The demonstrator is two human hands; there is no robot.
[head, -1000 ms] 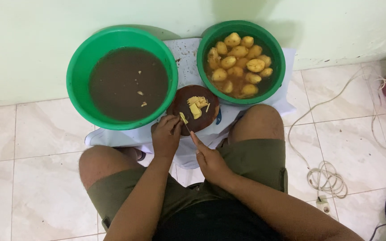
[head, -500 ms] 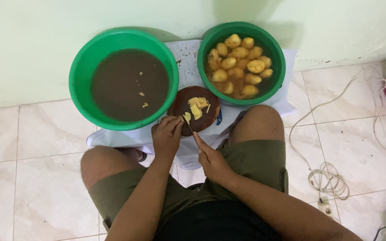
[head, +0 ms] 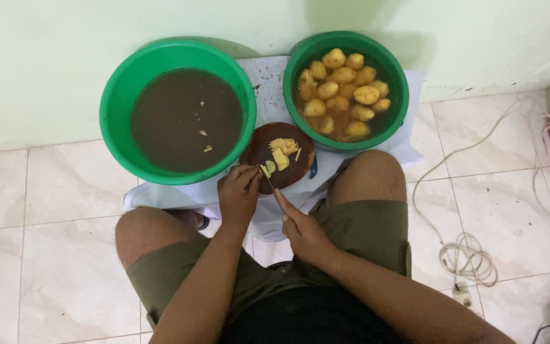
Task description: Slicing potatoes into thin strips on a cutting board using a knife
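The left hand [head: 239, 194] pinches a yellow piece [head: 265, 170] between its fingertips at the near-left edge of the round brown board [head: 262, 150], holding it down. The right hand [head: 303, 230] is closed round a knife [head: 271, 186] — only a thin stretch of blade shows, running up and left from the fist toward the piece; its tip meets the piece just right of the left fingertips. Cut yellow slices [head: 282, 151] lie piled on the board's middle. Left of the board, a green basin [head: 117, 105] holds murky brown water with a few floating scraps. Right of it, a second green basin [head: 397, 76] holds peeled yellow potatoes [head: 345, 95] in water.
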